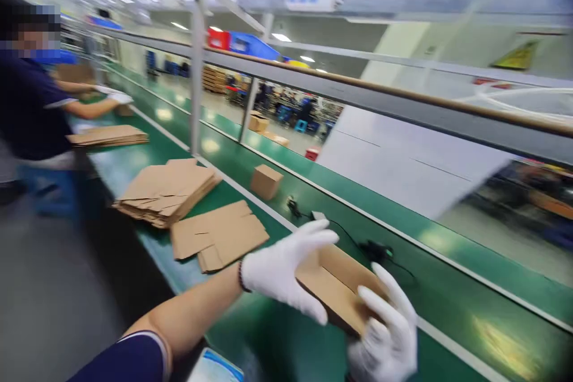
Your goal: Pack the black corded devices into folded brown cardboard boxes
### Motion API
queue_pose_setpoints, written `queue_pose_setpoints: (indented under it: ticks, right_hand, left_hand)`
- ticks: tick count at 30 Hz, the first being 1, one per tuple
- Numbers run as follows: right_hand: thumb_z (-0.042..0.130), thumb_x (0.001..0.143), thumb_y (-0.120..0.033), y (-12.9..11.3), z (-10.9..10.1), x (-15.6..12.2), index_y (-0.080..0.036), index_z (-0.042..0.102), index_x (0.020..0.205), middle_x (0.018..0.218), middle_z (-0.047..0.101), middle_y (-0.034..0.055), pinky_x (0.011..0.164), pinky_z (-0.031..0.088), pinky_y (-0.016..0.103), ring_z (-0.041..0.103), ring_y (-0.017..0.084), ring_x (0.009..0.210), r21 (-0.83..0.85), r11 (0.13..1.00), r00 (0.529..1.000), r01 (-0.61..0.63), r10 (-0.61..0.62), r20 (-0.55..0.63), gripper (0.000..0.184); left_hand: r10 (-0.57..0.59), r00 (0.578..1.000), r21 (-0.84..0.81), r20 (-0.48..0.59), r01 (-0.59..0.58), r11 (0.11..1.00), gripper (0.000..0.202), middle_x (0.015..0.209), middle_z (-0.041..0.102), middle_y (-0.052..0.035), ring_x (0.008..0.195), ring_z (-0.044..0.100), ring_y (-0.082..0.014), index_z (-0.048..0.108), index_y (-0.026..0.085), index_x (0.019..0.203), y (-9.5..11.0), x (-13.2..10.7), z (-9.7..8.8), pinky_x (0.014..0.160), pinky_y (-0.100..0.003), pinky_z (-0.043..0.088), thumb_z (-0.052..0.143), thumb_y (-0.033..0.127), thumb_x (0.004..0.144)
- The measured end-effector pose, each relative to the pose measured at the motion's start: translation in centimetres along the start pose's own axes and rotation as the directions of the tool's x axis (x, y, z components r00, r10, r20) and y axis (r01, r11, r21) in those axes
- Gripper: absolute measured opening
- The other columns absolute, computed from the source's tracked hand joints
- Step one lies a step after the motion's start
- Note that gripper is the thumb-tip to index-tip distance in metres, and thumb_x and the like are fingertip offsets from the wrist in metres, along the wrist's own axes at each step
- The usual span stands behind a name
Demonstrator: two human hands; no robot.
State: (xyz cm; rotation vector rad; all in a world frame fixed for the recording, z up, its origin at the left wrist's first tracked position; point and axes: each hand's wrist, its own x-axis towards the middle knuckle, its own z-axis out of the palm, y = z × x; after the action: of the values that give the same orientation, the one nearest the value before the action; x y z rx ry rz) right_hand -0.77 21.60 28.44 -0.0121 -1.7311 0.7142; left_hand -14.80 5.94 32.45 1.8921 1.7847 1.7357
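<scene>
Between my two white-gloved hands is an open cardboard box (333, 292), tilted so that its brown inside shows. My left hand (286, 268) grips the box's left end, thumb along the near side and fingers over the far side. At the right end, my right hand (388, 325) holds the box with bent fingers, some reaching over its edge. To the left of my left hand lie flat cut cardboard blanks (219, 233). A thicker stack of cardboard blanks (168, 188) sits just beyond them.
A small closed carton (266, 181) stands on the green bench (286, 352) behind a pale rail. Near it lies a black adapter (376, 249) with a cable. A metal post (197, 71) rises at the back. A co-worker (33, 95) sits far left, handling cardboard.
</scene>
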Motion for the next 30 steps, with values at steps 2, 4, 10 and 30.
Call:
queue_pose_setpoints:
  ticks: [2,4,10,30]
  right_hand:
    - [0.042,0.094,-0.039,0.4,0.5,0.2,-0.026,0.062,0.108,0.135,0.051,0.0086,0.098,0.039,0.065,0.051,0.035,0.121,-0.006,0.997,0.997,0.075,-0.075,0.034,0.028]
    - [0.040,0.095,-0.035,1.4,1.2,0.3,-0.025,0.057,0.118,0.137,0.050,0.0097,0.100,0.039,0.061,0.049,0.033,0.124,-0.038,0.999,0.999,0.026,-0.025,0.023,0.031]
    - [0.051,0.090,-0.044,3.1,3.8,-0.9,-0.018,0.050,0.127,0.131,0.053,0.0140,0.093,0.049,0.046,0.052,0.028,0.119,0.048,0.813,0.814,-0.580,0.578,0.054,0.045]
    - [0.051,0.090,-0.026,8.0,4.1,-4.7,-0.023,0.062,0.119,0.119,0.064,0.0068,0.091,0.052,0.034,0.061,0.024,0.107,-0.600,0.799,0.750,0.049,0.367,0.550,0.031]
  left_hand:
    - [-0.070,0.996,0.052,0.054,0.068,0.996,0.101,0.148,0.034,-0.0153,0.136,0.035,-0.0332,0.033,0.021,0.144,-0.7,-0.1,-0.3,0.114,-0.048,0.028,0.082,0.048,0.060]
    - [-0.158,0.987,0.083,0.016,0.157,0.984,0.097,0.143,0.039,-0.0136,0.132,0.040,-0.0320,0.034,0.024,0.143,-2.0,-0.3,-0.1,0.113,-0.047,0.032,0.080,0.050,0.062]
    - [-0.297,0.710,-0.104,-0.638,0.303,0.947,0.077,0.147,0.036,-0.0117,0.134,0.039,-0.0313,0.028,0.023,0.145,-7.4,-2.2,2.3,0.112,-0.044,0.035,0.049,0.064,0.084]
    - [-0.360,0.861,-0.081,-0.359,0.355,0.931,0.071,0.156,0.022,-0.0131,0.143,0.024,-0.0285,0.018,0.017,0.151,-15.6,-6.2,10.2,0.118,-0.045,0.023,0.034,0.055,0.094]
